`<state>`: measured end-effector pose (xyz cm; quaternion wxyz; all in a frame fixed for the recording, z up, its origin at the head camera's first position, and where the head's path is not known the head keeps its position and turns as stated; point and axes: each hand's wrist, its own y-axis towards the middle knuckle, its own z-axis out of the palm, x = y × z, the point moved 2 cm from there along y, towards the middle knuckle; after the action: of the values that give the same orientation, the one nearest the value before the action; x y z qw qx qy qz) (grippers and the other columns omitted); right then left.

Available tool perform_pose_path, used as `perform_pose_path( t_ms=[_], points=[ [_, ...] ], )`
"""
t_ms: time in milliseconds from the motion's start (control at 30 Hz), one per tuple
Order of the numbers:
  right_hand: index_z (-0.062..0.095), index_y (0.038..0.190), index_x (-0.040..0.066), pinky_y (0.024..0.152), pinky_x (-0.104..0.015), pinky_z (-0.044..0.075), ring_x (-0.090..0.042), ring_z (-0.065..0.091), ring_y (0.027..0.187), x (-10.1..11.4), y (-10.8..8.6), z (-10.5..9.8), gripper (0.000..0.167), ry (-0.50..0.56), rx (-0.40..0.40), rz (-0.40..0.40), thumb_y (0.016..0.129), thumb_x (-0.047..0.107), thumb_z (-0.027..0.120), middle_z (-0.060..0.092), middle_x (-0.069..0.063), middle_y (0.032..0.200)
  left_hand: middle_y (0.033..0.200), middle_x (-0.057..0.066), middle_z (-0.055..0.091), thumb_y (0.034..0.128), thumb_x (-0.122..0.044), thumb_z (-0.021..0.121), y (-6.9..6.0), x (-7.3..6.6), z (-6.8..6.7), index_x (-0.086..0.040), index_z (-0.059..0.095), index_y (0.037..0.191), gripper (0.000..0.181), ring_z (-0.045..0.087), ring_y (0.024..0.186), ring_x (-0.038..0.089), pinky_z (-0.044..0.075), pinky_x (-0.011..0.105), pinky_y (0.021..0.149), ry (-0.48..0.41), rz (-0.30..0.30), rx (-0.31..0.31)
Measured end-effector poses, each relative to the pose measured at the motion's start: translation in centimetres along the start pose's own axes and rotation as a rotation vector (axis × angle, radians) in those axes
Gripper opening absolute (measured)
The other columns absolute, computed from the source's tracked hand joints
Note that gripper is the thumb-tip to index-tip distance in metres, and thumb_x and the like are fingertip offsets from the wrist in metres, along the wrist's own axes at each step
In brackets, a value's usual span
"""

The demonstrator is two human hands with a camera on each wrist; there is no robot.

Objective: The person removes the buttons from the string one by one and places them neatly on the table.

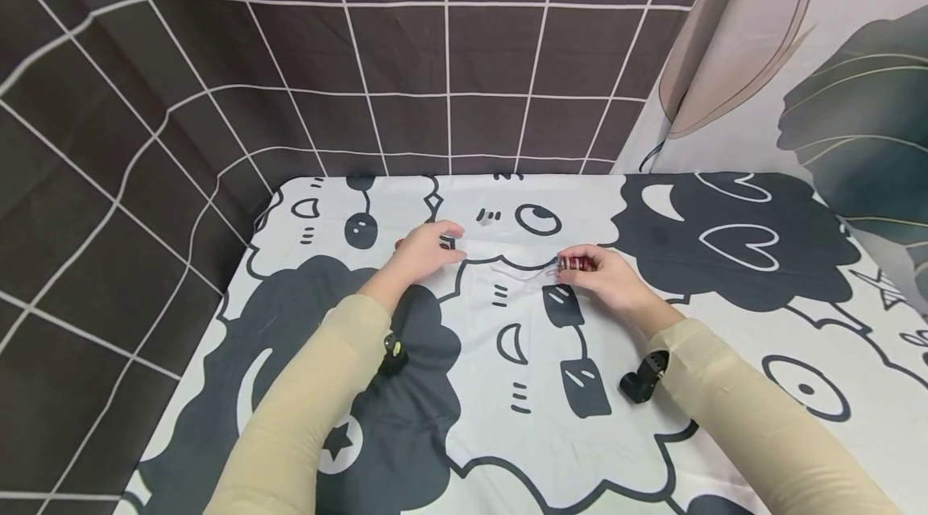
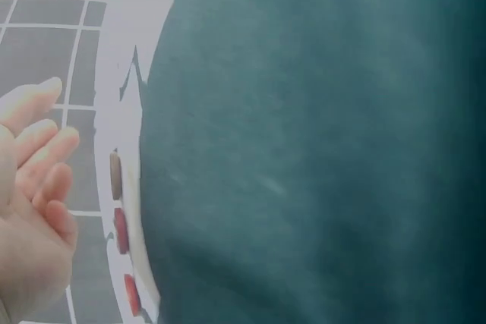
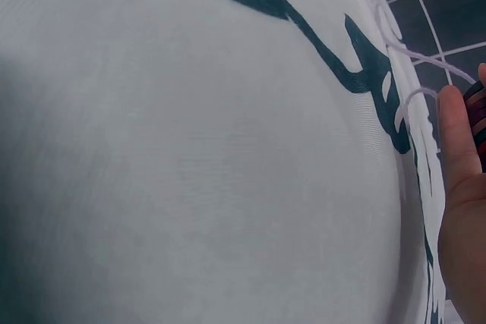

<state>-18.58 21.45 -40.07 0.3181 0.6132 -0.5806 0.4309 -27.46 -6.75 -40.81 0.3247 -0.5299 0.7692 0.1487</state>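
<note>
My right hand [image 1: 609,281] grips a short stack of red and dark discs [image 1: 577,263] between thumb and fingers. A thin white cord [image 3: 425,58] runs out of the stack in the right wrist view and trails left over the cloth. My left hand [image 1: 424,249] hovers at or just over the cloth to the left, fingers loosely bent and thumb apart, with nothing seen between them. Beside it in the left wrist view lie a brown disc [image 2: 115,175] and two red discs, one [image 2: 121,231] nearer the brown one and another red disc [image 2: 133,294] lower down.
Under both hands spreads a white cloth [image 1: 493,434] printed with dark cartoon clouds and faces. A dark grid-patterned curtain [image 1: 406,47] hangs behind and at left. At right is a leaf-print fabric [image 1: 863,120]. Black straps with small cameras sit on both wrists.
</note>
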Motion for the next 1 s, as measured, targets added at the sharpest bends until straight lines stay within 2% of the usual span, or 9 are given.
perform_pose_path(
  t_ms=[133,200,367,600,1000],
  points=[
    [0.058,0.119,-0.001,0.066,-0.020,0.043,-0.016,0.049,0.082,-2.0,1.1,-0.2,0.044,0.001,-0.001,-0.005,0.080,0.015,0.074,0.057,-0.008,0.099,0.125,0.001,0.059,0.0856,-0.030,0.068,0.2,-0.4,0.2,-0.017,0.057,0.126,0.044,0.056,0.110,0.021,0.041,0.037,0.095,-0.005,0.022,0.038],
    [0.059,0.118,0.000,0.066,-0.019,0.043,-0.014,0.049,0.081,-2.4,1.2,-0.3,0.045,0.005,-0.003,-0.014,0.080,0.016,0.074,0.057,-0.007,0.098,0.125,0.001,0.059,0.0855,-0.029,0.068,0.1,-0.7,0.3,-0.016,0.056,0.127,0.045,0.056,0.109,0.021,0.040,0.038,0.095,-0.004,0.035,0.056],
    [0.059,0.118,0.000,0.065,-0.019,0.043,-0.012,0.049,0.079,-2.3,1.1,-0.4,0.044,0.010,-0.004,-0.011,0.080,0.016,0.074,0.058,-0.004,0.095,0.124,0.001,0.059,0.0848,-0.029,0.069,-0.1,-1.1,0.6,-0.014,0.056,0.128,0.047,0.053,0.114,0.021,0.038,0.038,0.099,-0.003,0.054,0.085],
    [0.059,0.118,0.000,0.066,-0.019,0.043,-0.013,0.050,0.081,-2.0,0.9,-0.4,0.044,-0.007,-0.005,-0.019,0.080,0.018,0.074,0.058,-0.007,0.097,0.123,0.000,0.060,0.0840,-0.030,0.070,-0.1,-1.8,1.0,-0.014,0.057,0.127,0.047,0.056,0.106,0.021,0.042,0.037,0.094,-0.026,0.075,0.101],
    [0.061,0.115,0.003,0.069,-0.019,0.044,-0.014,0.052,0.083,-2.2,1.0,-0.6,0.043,-0.047,-0.023,-0.028,0.079,0.022,0.075,0.060,-0.005,0.095,0.124,0.001,0.059,0.0831,-0.031,0.071,0.1,-2.9,1.9,-0.013,0.056,0.128,0.051,0.056,0.108,0.021,0.044,0.034,0.092,-0.036,0.121,0.153]
  ],
)
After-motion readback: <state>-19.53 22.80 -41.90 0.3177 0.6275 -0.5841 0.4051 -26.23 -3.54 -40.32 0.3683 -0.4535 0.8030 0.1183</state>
